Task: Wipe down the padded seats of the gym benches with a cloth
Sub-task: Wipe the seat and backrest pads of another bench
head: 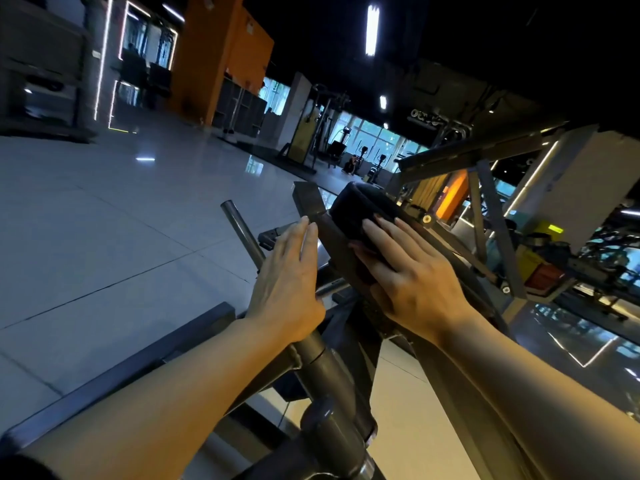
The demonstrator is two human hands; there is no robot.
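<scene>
Your right hand [412, 271] lies flat on the pad [360, 216], fingers straight and slightly spread, pressing a dark cloth [372, 252] against it. The cloth shows only as a dark fold under your fingers and thumb, so its full extent cannot be told. Your left hand [287, 282] is just left of the pad, fingers straight and together, gripping nothing; its palm side faces the pad's edge, with the fingertips up near the metal bracket [308, 197] at the pad's top left. Whether the palm touches the pad's frame cannot be told. A steel bar [242, 233] slants behind your left hand, further left of the pad. A grey post [322, 362] stands below the pad, under your left wrist
</scene>
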